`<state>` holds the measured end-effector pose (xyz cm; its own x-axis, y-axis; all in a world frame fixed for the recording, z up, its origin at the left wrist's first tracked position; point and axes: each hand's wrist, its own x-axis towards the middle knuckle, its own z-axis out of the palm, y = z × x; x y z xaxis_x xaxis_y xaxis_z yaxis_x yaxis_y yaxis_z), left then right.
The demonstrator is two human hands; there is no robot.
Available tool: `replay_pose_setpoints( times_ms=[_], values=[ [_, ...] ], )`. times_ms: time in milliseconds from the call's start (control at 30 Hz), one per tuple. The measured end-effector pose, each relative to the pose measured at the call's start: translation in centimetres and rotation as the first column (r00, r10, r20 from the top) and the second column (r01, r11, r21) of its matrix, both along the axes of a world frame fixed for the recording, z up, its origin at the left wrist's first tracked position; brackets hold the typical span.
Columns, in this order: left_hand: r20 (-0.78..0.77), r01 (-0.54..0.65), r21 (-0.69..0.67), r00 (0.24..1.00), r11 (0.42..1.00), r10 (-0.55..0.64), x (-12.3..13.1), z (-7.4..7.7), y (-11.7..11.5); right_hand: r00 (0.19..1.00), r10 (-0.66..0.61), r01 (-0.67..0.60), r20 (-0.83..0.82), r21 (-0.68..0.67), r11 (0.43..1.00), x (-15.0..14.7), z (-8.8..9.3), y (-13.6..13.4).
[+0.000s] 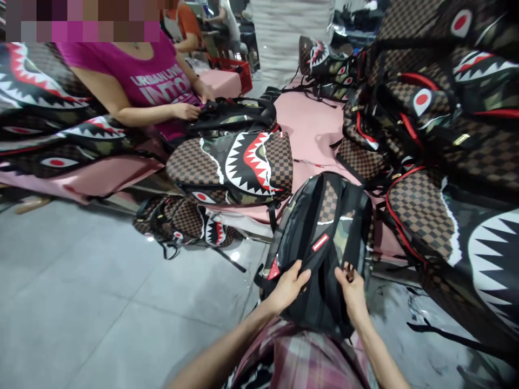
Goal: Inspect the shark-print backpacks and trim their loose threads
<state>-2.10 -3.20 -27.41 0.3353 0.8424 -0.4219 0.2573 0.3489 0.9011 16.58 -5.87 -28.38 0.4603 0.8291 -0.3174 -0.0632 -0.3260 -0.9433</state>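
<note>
A backpack (348,216) leans against the table edge before me, its back panel and two black shoulder straps facing up. My left hand (290,286) is closed on the lower part of the left shoulder strap (314,254). At the other strap, my right hand (352,286) is closed, with thumb and fingers pinched round its lower end. The fingertips partly hide what each hand grips. A small red label (320,242) shows on the left strap. Just beyond lies another backpack (259,162) with a brown check and a shark-mouth print.
Backpacks are piled high on the right (430,216) and on the left (60,124). One more backpack (182,221) lies low beside the pink-covered table (310,121). Across from me, a person in a magenta shirt (150,70) handles a dark bag (239,113).
</note>
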Motion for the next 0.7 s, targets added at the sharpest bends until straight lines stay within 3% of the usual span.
replay_pose_setpoints(
  times_ms=[133,333,500,600,700],
  values=[
    [-0.035,0.041,0.062,0.999,0.997,-0.039,-1.3,-1.1,0.9,0.998,0.050,-0.050,0.030,0.034,0.998,-0.9,-1.1,-0.3],
    [-0.113,0.106,0.032,0.988,0.994,-0.102,-1.1,-1.3,1.6,0.996,0.045,-0.049,0.079,0.046,0.998,0.1,-1.1,-0.1],
    [-0.190,0.112,0.030,0.976,0.993,-0.104,-0.7,-0.4,1.8,0.997,0.052,-0.053,0.055,0.027,0.998,0.0,-1.7,0.5],
    [-0.123,0.128,0.000,0.984,0.992,-0.127,-1.0,0.7,2.2,0.995,0.063,-0.065,0.081,0.013,0.998,-0.2,-1.4,0.6],
    [-0.092,0.026,0.043,0.996,0.999,-0.022,-2.1,2.0,3.9,0.966,0.141,-0.140,0.218,-0.019,0.990,0.5,-0.6,0.4]
  ],
)
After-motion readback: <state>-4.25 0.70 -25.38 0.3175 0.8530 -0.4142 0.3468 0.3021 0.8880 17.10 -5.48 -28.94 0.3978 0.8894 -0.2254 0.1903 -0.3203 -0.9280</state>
